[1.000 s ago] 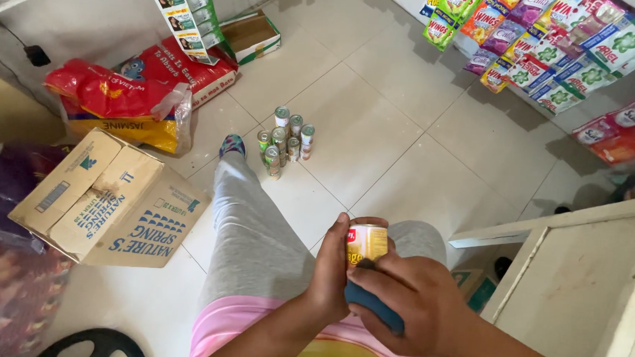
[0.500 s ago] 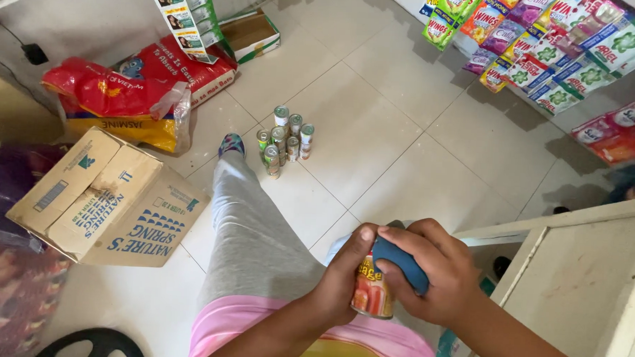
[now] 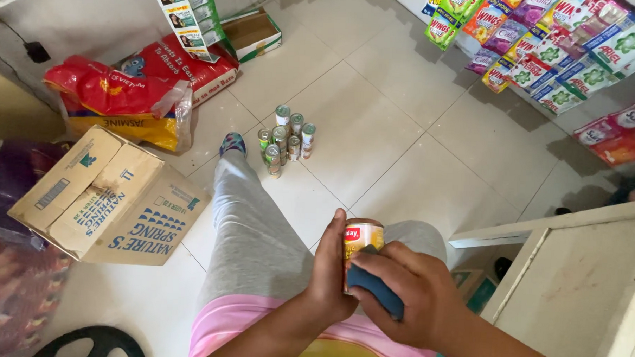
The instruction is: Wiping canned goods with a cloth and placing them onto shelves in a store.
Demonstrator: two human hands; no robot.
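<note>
Small tin can (image 3: pixel 362 238), yellow-and-white label, upright, held above the lap over grey trouser legs. Left hand (image 3: pixel 332 270) clamped round the can's side, thumb up along the label. Right hand (image 3: pixel 415 298) closed on a dark blue cloth pad (image 3: pixel 375 289), pad pressed against the can's lower front. Beyond the knees, on the tiled floor (image 3: pixel 375 131): cluster of similar small cans (image 3: pixel 285 140), standing upright and touching one another, just beside a patterned shoe (image 3: pixel 232 143). Left of the legs: brown cardboard box (image 3: pixel 109 196), tipped on its side. Behind it: red and yellow sacks (image 3: pixel 120 98), leaning together. Further back: open shallow carton (image 3: pixel 251 32). Upper right: hanging strips of coloured sachets (image 3: pixel 540 45). Lower right: pale wooden table (image 3: pixel 574 286), edge near the right forearm.
</note>
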